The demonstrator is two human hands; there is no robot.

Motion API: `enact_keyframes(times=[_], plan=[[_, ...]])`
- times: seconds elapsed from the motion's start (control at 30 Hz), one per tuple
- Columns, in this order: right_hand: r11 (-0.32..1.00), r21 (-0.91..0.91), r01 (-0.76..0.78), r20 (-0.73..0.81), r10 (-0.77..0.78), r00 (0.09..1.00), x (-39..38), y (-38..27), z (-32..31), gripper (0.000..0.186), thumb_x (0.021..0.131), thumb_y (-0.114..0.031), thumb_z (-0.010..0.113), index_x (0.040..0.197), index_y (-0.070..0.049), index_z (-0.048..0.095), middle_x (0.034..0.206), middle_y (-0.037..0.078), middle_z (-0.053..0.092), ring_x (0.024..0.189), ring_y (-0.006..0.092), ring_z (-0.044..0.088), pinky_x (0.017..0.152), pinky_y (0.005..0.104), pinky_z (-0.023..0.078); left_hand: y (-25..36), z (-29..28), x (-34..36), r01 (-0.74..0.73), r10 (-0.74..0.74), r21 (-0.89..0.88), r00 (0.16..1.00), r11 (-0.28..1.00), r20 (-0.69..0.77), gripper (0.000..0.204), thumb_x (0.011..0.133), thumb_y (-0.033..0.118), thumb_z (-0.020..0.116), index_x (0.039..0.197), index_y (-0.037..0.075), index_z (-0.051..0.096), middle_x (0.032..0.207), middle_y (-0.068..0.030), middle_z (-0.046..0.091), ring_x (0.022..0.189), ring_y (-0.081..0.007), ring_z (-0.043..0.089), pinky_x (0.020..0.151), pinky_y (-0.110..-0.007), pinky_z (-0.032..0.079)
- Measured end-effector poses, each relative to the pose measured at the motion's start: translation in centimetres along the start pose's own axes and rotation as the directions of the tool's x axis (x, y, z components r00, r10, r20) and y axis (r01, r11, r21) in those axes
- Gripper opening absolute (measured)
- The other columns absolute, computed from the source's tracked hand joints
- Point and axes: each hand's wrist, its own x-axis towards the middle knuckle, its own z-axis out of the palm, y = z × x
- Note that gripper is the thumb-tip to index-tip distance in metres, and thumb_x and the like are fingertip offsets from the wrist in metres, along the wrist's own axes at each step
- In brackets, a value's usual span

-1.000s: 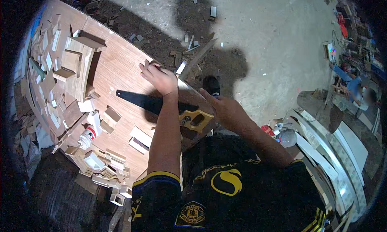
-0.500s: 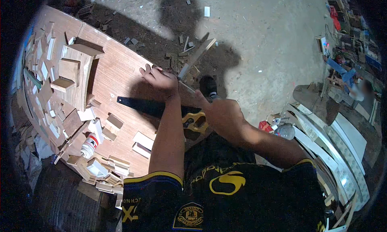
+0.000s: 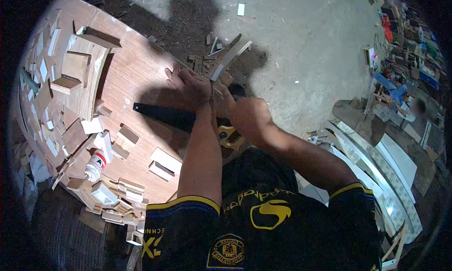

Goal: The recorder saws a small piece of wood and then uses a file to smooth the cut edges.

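Note:
At the edge of a wooden table, my left hand closes round the near end of a wooden strip, which juts out past the edge over the floor. Close to its wrist is my right hand, fingers closed. A thin, narrow edge shows between the two hands, but what the right hand grips is mostly hidden. Below my left forearm lies a handsaw with a black blade and a yellow handle, partly covered by that arm.
A wooden box-like piece, a white bottle with a red band and several wood offcuts occupy the table's left side. Curved white panels lean at the right. Another person sits at the far right. Scraps litter the floor.
My right hand has moved up and left, closer to my left wrist. My left hand stays on the strip. The whole view has shifted slightly.

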Motion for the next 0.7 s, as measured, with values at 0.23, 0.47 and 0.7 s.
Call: enact_keyframes(times=[0.23, 0.47, 0.7], plan=[[0.997, 0.043, 0.059, 0.049, -0.061, 0.997, -0.3, -0.1, -2.2, 0.069, 0.092, -0.012, 0.051, 0.153, -0.009, 0.019, 0.076, 0.015, 0.07, 0.063, 0.0279, 0.07, 0.05, 0.0391, 0.054, -0.7, 0.0, -0.2, 0.066, -0.065, -0.002, 0.993, 0.998, 0.093, 0.011, 0.076, -0.002, 0.05, 0.085, 0.004, 0.049, 0.119, -0.0232, 0.052, 0.131, -0.053, 0.037, 0.103, -0.074, 0.024], [0.995, 0.045, 0.093, 0.024, -0.095, 0.995, -0.4, 0.2, -3.2, 0.066, 0.092, -0.011, 0.051, 0.152, -0.009, 0.023, 0.076, 0.016, 0.07, 0.065, 0.03, 0.07, 0.051, 0.0409, 0.054, -1.7, 1.1, -1.1, 0.273, -0.248, -0.065, 0.934, 0.96, 0.257, 0.017, 0.077, -0.005, 0.049, 0.092, 0.001, 0.054, 0.121, -0.0241, 0.052, 0.134, -0.0511, 0.034, 0.105, -0.073, 0.022], [0.997, 0.068, 0.048, 0.019, -0.049, 0.999, -0.3, 0.8, -2.2, 0.069, 0.089, -0.01, 0.054, 0.152, -0.009, 0.026, 0.072, 0.013, 0.069, 0.063, 0.0265, 0.07, 0.047, 0.0387, 0.053, 0.1, -0.1, -0.1, 0.126, -0.119, -0.103, 0.991, 0.987, 0.065, 0.013, 0.078, -0.004, 0.051, 0.089, 0.001, 0.056, 0.124, -0.0246, 0.053, 0.133, -0.0506, 0.035, 0.104, -0.073, 0.025]])
